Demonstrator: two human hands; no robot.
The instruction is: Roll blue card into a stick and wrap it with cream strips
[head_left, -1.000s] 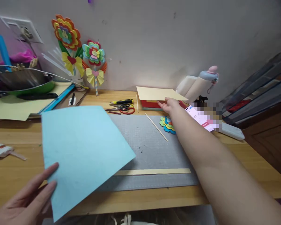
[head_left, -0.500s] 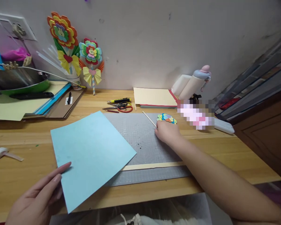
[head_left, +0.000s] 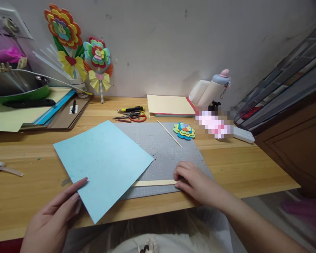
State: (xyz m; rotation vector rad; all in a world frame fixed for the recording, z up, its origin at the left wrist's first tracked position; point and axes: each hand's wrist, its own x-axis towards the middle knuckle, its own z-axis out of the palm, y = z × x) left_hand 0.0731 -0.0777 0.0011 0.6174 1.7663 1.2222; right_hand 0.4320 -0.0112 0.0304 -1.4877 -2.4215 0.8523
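Now the right hand (head_left: 193,181) has reached the pale strip (head_left: 153,183), its grip unclear. The left hand (head_left: 54,212) pinches the blue sheet (head_left: 102,165); both papers seem in use.

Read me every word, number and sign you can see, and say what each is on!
No text can be read here.
Pink-and-white pixelated patch on the right: unreadable.
Grey gridded cutting mat: markings too faint.
Small round white cup: any print is too small.
Light-blue rectangular paper sheet in the left hand: no writing shows.
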